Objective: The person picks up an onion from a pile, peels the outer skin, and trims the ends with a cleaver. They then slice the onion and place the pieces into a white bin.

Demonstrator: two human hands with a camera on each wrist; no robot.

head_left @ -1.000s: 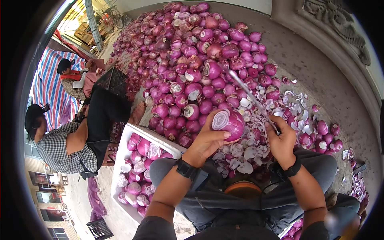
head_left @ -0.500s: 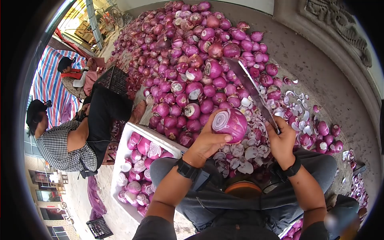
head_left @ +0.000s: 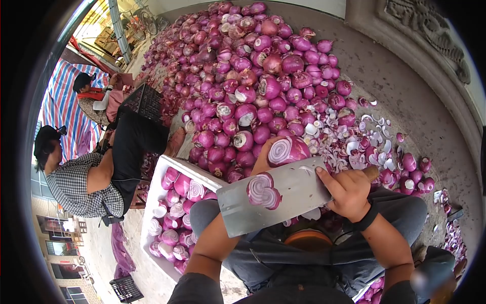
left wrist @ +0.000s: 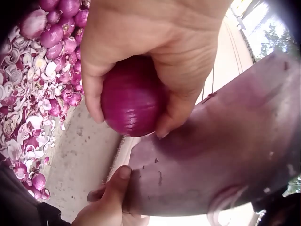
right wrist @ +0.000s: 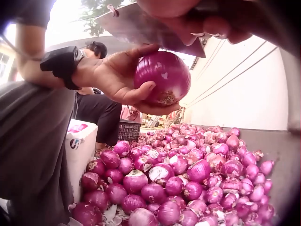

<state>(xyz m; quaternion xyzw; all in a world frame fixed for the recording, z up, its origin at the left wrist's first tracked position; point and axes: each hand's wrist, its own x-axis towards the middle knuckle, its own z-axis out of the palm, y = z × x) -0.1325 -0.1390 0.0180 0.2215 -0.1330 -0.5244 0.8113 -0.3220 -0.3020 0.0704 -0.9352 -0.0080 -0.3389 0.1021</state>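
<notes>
In the head view, my left hand [head_left: 261,161] grips a large red onion [head_left: 293,148], its cut white-ringed face turned to the left. Fingers and thumb curl round it in the left wrist view, where the onion [left wrist: 135,96] shows smooth purple skin. My right hand [head_left: 349,191] holds a cleaver [head_left: 298,190] by its wooden handle, index finger laid along the blade. The broad blade lies nearly flat in front of the onion and covers part of my left hand and wrist. A ringed onion slice [head_left: 264,191] shows on the blade.
A large heap of red onions [head_left: 228,76] spreads ahead, with peelings [head_left: 344,152] nearer me. At left stands a white foam box [head_left: 152,202] holding trimmed onions. Two people sit further left, one in a checked shirt [head_left: 83,182], beside a black crate [head_left: 144,104]. A wall curves along the right.
The cleaver has swung from pointing up and away to lying flat across, left of my right hand, in front of the onion. A ringed slice now shows on its blade. My left hand stays put.
</notes>
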